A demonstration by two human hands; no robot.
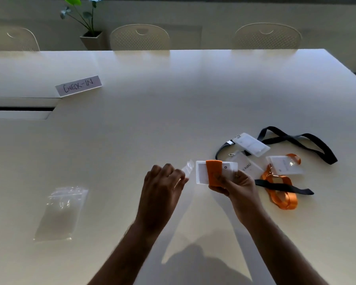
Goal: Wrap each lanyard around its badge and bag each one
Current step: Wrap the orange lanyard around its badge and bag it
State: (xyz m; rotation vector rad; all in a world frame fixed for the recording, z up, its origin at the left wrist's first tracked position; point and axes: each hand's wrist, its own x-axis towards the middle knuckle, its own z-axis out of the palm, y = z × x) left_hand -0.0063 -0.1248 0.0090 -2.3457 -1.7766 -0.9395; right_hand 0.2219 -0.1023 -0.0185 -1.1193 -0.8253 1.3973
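The right hand [237, 185] pinches a badge [216, 171] wound with orange lanyard [214, 171], the left hand [162, 182] pinches a clear bag [186, 169] just left of it, loose badges [275, 159] lying right.

To my right a tangle of badges [252, 144] and black [308, 140] and orange lanyards [282, 196] crowds the bench [152, 120]. A pile of clear bags [62, 210] lies left of my hands, with open surface between. A check-in sign [78, 85] stands far left
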